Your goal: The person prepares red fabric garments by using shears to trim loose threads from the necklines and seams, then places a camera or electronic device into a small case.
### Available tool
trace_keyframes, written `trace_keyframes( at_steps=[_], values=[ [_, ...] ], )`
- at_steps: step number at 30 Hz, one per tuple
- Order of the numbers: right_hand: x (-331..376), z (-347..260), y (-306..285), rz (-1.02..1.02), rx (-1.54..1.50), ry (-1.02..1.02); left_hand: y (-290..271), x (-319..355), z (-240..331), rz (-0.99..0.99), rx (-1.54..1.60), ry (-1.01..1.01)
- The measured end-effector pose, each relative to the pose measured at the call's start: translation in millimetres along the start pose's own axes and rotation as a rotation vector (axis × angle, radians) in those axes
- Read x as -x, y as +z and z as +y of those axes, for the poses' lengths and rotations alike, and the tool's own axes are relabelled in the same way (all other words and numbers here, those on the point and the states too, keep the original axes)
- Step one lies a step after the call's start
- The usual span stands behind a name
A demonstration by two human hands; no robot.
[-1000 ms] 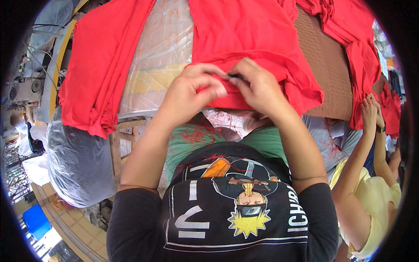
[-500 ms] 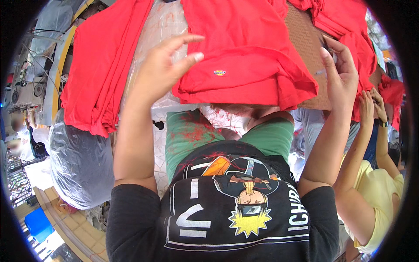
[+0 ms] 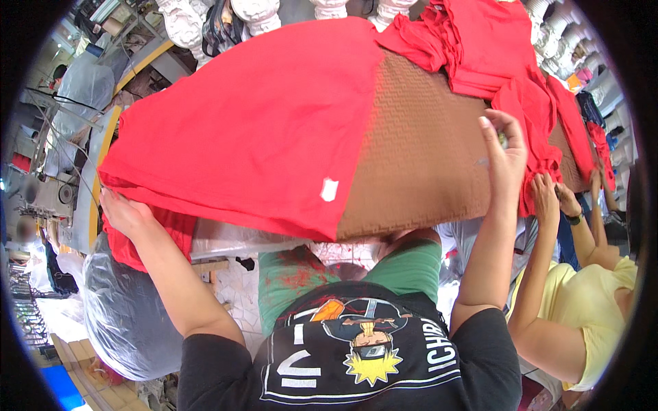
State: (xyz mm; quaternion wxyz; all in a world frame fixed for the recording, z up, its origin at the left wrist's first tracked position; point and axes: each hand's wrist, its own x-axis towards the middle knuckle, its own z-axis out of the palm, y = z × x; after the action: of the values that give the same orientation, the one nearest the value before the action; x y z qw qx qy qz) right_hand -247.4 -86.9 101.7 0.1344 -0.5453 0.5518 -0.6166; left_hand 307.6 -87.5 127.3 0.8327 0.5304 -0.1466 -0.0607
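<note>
A red fabric garment (image 3: 247,123) stretches across the left and middle of the work surface, with a small white patch (image 3: 330,190) near its right lower corner. At its left lower corner is my left hand (image 3: 129,214), its fingers closed on the hem and partly hidden by cloth. More red cloth (image 3: 164,236) hangs beneath it over the table's edge. My right hand (image 3: 506,154) is raised above the brown textured surface (image 3: 418,144), apart from the garment. Its fingers curl round a small tool that looks like thread snips, mostly hidden in the palm.
Heaped red garments (image 3: 490,55) lie at the far right. Beside me on the right, a person in a yellow top (image 3: 576,315) handles red cloth. A large plastic-wrapped bundle (image 3: 130,315) stands at lower left. White balusters (image 3: 257,14) line the far side.
The red garment has moved from the middle to the left, over the cloth there, baring the brown surface. My left hand went left and down to its hem; my right hand lowered slightly.
</note>
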Motion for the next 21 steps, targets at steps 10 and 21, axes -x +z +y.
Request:
trace_keyframes(
  at_steps=[10, 21],
  values=[
    [-68.1, 101.7, 144.0, -0.376, 0.368, 0.030, -9.3, 164.2, -65.5, -1.288, -0.723, 0.358],
    [-102.2, 132.0, 235.5, -0.234, 0.288, -0.094, -8.6, 179.6, -81.1, -1.489, -0.912, 0.375]
  ],
)
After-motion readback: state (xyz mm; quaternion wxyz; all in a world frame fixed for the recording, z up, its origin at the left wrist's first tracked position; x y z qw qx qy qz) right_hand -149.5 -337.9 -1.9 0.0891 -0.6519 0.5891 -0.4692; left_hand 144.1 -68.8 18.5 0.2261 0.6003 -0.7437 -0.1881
